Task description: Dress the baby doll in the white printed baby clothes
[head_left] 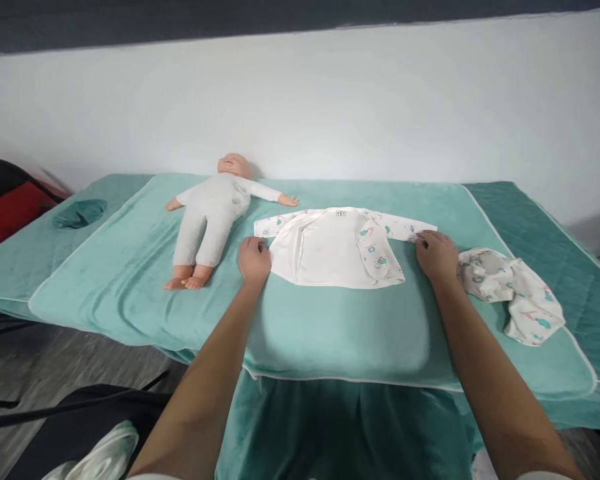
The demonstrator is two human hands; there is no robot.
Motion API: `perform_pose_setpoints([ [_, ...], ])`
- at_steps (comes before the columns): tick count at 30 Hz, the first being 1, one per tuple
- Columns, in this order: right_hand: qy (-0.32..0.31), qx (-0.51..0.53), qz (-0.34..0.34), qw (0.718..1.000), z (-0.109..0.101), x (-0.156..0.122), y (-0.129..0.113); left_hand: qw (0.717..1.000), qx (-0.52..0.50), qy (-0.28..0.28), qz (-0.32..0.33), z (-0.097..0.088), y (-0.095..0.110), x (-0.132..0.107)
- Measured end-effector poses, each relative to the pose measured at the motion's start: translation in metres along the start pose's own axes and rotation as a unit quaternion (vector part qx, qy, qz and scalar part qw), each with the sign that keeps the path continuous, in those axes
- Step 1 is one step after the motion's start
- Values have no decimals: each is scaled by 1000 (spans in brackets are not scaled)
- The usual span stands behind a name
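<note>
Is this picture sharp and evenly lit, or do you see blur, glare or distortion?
Head view: soft even light, no glare, faint shadows beside the doll and baby shirt; centre sharp; floor at lower left smeared; wall's top edge bows slightly.

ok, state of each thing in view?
shirt: flat on the towel, front partly open, sleeves spread
doll: on its back, arms out
pants: crumpled, right of the shirt
cloth: bunched, far left
left hand: fingers curled on the shirt's left edge
right hand: fingers curled on the right sleeve end
</note>
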State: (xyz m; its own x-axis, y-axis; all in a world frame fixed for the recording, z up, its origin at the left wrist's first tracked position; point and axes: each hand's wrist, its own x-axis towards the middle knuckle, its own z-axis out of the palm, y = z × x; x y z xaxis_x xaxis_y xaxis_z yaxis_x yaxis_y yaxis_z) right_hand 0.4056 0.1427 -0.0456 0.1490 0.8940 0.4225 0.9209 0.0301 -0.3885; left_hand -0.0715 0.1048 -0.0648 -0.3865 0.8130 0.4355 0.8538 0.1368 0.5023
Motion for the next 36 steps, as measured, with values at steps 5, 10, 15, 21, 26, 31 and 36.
perform_pose_setpoints([
  [5, 37, -28, 2, 999, -11, -5, -13, 1000, -2, 0, -4, 0, 1, 0],
  [10, -7, 64, -185, 981, -9, -14, -72, 1000, 5, -12, -9, -3, 5, 0],
  [15, -145, -65, -175, 972, 5, -12, -148, 1000, 9, -18, -2, -4, 5, 0],
  [21, -192, -96, -29, 976, 12, 8, -153, 1000, 6, -8, -6, -3, 4, -1],
  [26, -141, 151, 87, 975, 17, 30, -112, 1000, 10, -9, -9, -2, 3, -1],
  [31, -89, 381, 249, 886, 18, 42, -77, 1000, 9, -10, -5, -2, 3, 0],
  [36, -34, 313, 246, 917, 12, 42, -63, 1000, 14, -12, -7, -2, 2, 1],
])
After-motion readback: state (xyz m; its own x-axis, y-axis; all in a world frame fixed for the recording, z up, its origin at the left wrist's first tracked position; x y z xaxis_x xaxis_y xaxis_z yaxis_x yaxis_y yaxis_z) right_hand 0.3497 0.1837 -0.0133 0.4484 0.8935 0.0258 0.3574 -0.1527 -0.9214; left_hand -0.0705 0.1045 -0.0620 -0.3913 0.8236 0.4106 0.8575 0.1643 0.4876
